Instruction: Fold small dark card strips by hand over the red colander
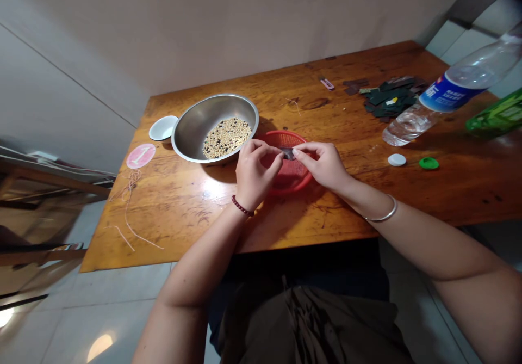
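Note:
Both hands meet over a red plastic basket [291, 182], pinching a small dark flat piece [289, 153] between them. My left hand [258, 169] has its thumb and fingers closed at the piece's left end. At the right end, my right hand [324, 164] grips it with thumb and forefinger. The piece's material is too small to tell. Left of the basket stands a wide steel bowl [190, 130] with pale yellow beans [228, 135] and some black ones mixed in. Part of the basket is hidden behind my hands.
A small white bowl [162, 128], a pink round tag [141, 156] and loose string [132, 211] lie at left. Rightward are a pink cutter [327, 84], dark flat pieces [391, 97], a water bottle [446, 93], a green bottle [495, 115], white cap [397, 160] and green cap [428, 163].

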